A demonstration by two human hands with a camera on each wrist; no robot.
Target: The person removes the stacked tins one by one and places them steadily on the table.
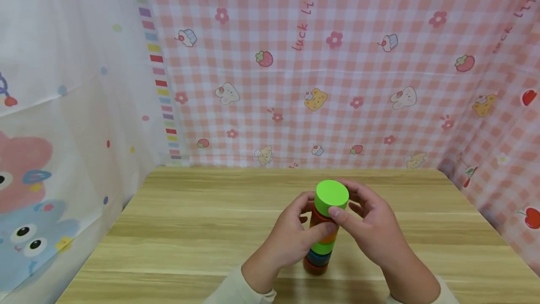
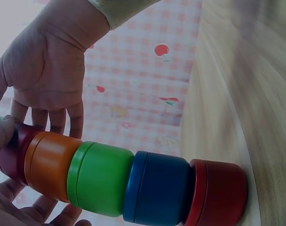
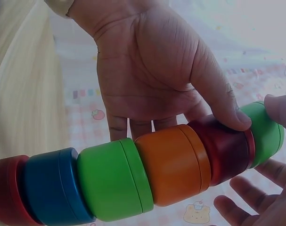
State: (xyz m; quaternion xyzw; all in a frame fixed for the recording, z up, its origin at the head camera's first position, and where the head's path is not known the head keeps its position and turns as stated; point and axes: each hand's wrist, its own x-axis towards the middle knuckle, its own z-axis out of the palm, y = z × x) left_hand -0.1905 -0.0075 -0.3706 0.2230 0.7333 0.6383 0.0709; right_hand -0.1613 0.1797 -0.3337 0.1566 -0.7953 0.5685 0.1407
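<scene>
A column of several round lidded canisters stands upright on the table. Its bottom piece is red point(image 2: 223, 193), then come a blue canister point(image 2: 164, 188), a green canister point(image 2: 105, 179), an orange canister point(image 3: 173, 165) and a dark red canister point(image 3: 225, 153). On top sits a bright green canister point(image 1: 332, 194). My left hand point(image 1: 291, 236) grips the dark red canister, thumb across its front and fingers round the far side. My right hand point(image 1: 375, 226) holds the top green canister, with the thumb on its near side and the fingers behind it, partly hidden.
The wood-grain table point(image 1: 190, 229) carries the stack right of its middle. A pink checked cloth point(image 1: 236, 69) hangs behind the far edge and along the right side. White patterned cloth point(image 1: 97, 121) hangs on the left.
</scene>
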